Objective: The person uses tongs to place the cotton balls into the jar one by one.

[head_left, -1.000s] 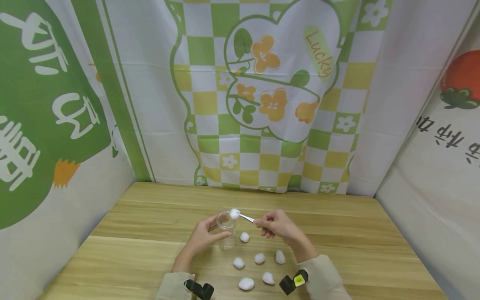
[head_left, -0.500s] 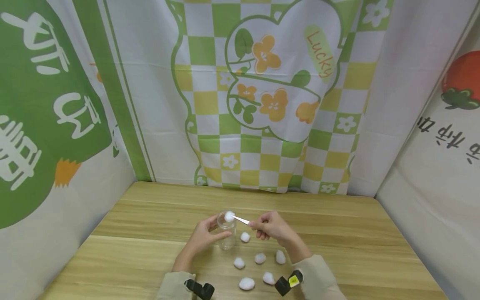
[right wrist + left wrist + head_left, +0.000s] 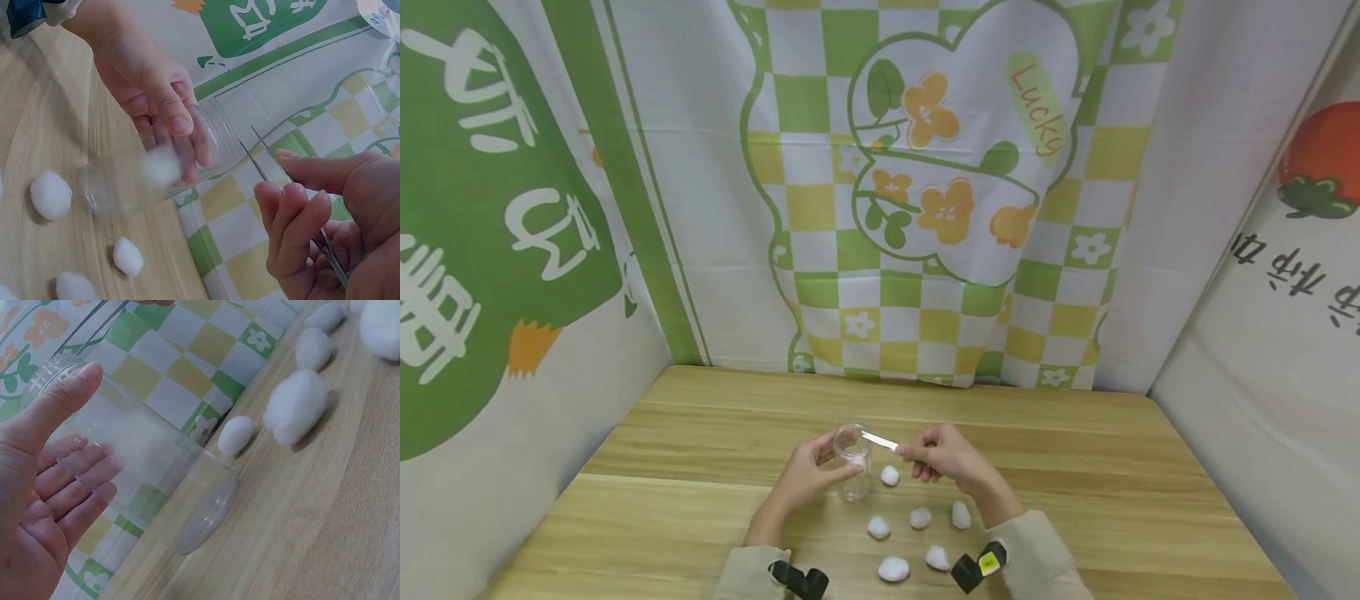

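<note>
My left hand (image 3: 808, 472) holds a clear jar (image 3: 854, 486) near its open mouth, the thumb on one side and the fingers on the other. Inside the jar, a white cotton ball (image 3: 160, 167) shows blurred, partway down, in the right wrist view. Between thumb and fingers, my right hand (image 3: 953, 455) pinches a pair of metal tweezers (image 3: 880, 441). The tweezers' tips stand apart at the jar's mouth, with nothing between them. Close to the jar's right side lies another cotton ball (image 3: 890, 476).
Several more cotton balls (image 3: 893, 569) lie scattered on the wooden table (image 3: 700, 433), in front of and to the right of the jar. A printed curtain (image 3: 925, 333) hangs along the table's back edge, and fabric walls stand on both sides.
The tweezers moved left over the jar's mouth with a cotton ball, then let it go. That cotton ball has dropped into the jar. The left hand and jar have stayed in place.
</note>
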The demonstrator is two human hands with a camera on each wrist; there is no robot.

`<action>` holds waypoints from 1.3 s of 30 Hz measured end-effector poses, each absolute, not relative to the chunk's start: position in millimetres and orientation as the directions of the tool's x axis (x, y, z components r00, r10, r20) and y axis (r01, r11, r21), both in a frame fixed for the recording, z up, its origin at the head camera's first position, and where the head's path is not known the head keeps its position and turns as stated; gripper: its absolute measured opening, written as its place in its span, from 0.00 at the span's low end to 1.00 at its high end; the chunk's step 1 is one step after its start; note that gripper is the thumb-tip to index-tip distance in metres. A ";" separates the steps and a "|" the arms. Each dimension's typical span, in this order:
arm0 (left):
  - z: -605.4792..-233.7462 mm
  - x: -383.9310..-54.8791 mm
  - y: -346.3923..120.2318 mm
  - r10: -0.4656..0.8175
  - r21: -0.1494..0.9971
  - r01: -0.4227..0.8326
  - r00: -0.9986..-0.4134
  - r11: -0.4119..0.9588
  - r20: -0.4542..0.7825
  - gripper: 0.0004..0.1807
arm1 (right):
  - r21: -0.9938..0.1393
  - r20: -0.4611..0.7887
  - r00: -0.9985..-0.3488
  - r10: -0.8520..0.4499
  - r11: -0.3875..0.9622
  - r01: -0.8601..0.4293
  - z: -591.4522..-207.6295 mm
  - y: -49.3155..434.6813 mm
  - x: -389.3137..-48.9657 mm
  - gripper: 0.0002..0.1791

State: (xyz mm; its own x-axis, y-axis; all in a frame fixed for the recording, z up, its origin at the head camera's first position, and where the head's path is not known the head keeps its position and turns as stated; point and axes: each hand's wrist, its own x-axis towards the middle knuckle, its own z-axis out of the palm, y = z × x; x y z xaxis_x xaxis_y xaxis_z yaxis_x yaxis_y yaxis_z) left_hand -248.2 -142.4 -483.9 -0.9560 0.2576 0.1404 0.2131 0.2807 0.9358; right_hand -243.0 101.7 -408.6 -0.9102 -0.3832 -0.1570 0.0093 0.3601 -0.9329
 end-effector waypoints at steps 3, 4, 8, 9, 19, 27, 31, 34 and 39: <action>-483.5 -247.7 -143.0 0.266 0.934 0.221 -0.953 0.282 0.146 0.35 | -0.934 -0.162 -0.911 -0.379 0.357 0.017 -409.0 102.6 -243.0 0.14; -483.7 -247.7 -143.0 0.268 0.933 0.224 -0.952 0.282 0.148 0.35 | -0.934 -0.162 -0.911 -0.379 0.357 0.017 -409.3 103.1 -243.0 0.14; -484.5 -248.3 -142.7 0.271 0.929 0.236 -0.950 0.285 0.158 0.36 | -0.933 -0.160 -0.916 -0.368 0.359 0.018 -409.2 105.9 -242.7 0.15; -484.9 -248.5 -142.6 0.270 0.929 0.237 -0.950 0.286 0.159 0.36 | -0.933 -0.160 -0.917 -0.365 0.360 0.019 -408.9 106.8 -242.5 0.15; -487.0 -249.9 -142.9 0.273 0.929 0.238 -0.949 0.282 0.161 0.36 | -0.933 -0.165 -0.919 -0.357 0.359 0.028 -408.3 115.6 -241.1 0.15; -485.6 -249.2 -142.4 0.263 0.934 0.224 -0.953 0.280 0.149 0.36 | -0.937 -0.175 -0.920 -0.351 0.347 0.046 -414.6 120.8 -241.5 0.15; -484.3 -248.2 -142.0 0.261 0.937 0.215 -0.955 0.275 0.143 0.36 | -0.934 -0.178 -0.922 -0.345 0.354 0.048 -417.4 123.8 -241.1 0.15; -484.3 -247.6 -142.0 0.261 0.937 0.214 -0.955 0.277 0.141 0.36 | -0.931 -0.183 -0.922 -0.340 0.362 0.052 -419.9 126.3 -240.7 0.15; -485.2 -247.7 -142.0 0.266 0.933 0.221 -0.953 0.283 0.145 0.34 | -0.925 -0.194 -0.922 -0.336 0.376 0.058 -426.1 129.9 -241.1 0.15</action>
